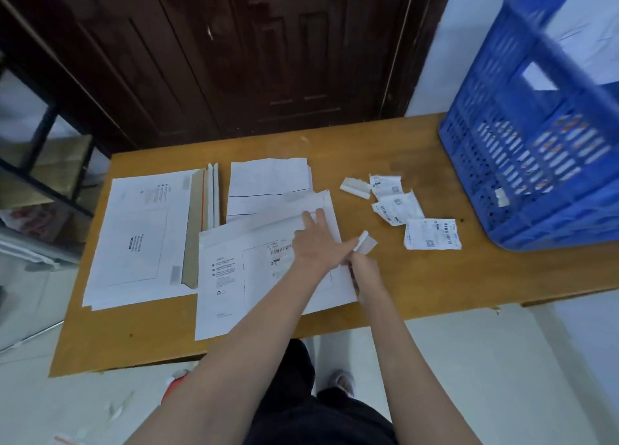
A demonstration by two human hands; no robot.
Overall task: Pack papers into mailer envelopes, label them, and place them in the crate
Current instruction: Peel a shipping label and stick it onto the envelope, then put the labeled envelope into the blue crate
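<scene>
- My left hand lies flat, fingers straight, pressing the envelope.
- My right hand pinches a white strip at the envelope's right edge.
- Loose labels sit right of my hands.
- Papers lie beyond them.
- The blue crate stands far right on the table.

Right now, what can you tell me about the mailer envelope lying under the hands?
The mailer envelope is white, stiff-looking card, lying flat at the front of the wooden table, its near corner overhanging the edge. It bears small printed text, a recycling symbol, a framed address box and a barcode label. Its flap is folded over; the left hand presses it flat, while the right hand pinches a white peel-off strip at its right edge.
</scene>
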